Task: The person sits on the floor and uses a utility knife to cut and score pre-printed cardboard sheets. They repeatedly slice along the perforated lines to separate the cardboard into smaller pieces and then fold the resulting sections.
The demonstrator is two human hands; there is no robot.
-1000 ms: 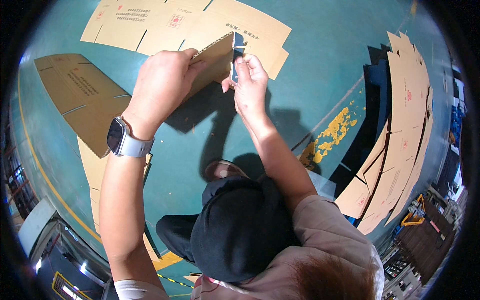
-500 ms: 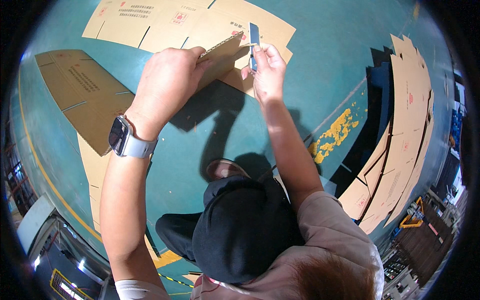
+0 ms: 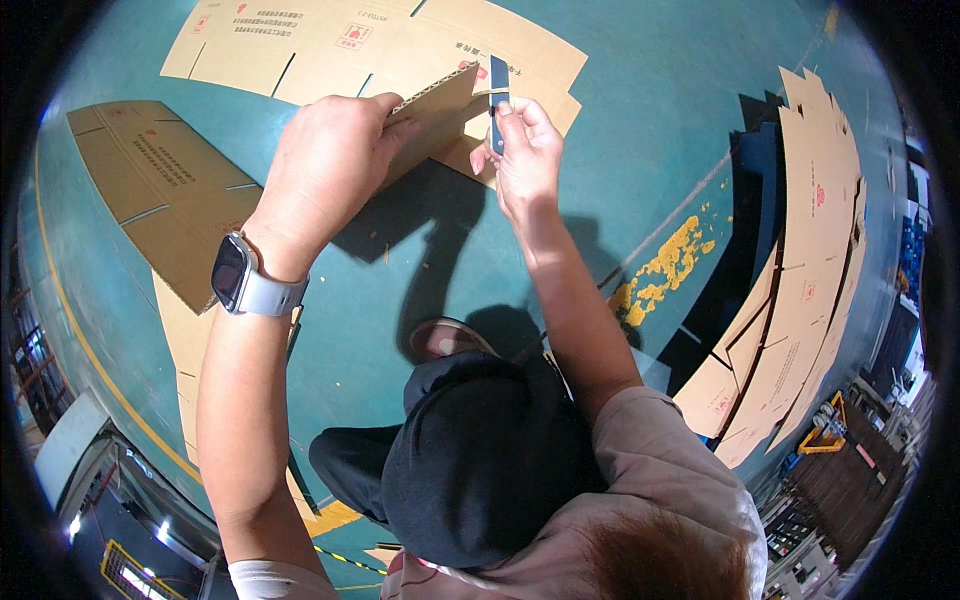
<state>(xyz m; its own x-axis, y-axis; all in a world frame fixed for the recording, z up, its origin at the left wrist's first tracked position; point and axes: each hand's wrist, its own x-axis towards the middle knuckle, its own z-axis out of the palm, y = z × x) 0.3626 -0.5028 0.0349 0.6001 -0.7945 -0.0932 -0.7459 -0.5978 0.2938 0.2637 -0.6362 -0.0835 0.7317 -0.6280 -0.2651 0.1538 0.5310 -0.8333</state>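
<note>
My left hand is closed on the near edge of a brown corrugated cardboard sheet, its thumb and fingers on either side. The sheet is tilted up off the floor. Between the thumb and fingers of my right hand stands a slim dark blue tool, which looks like a utility knife. It is upright at the sheet's far right end, where a narrow cardboard strip meets it. Whether a blade is out cannot be made out. A large printed cardboard panel slopes away left of my left hand.
Beyond my hands a flat printed cardboard sheet lies on the green floor. Stacked cardboard sheets stand at the right on a dark blue base. My shoe and bent knee are below my hands. Machinery lines the lower corners.
Both hands have shifted slightly left with the cardboard sheet. The blue tool has moved a little left and down along with my right hand. Both grips stay closed.
</note>
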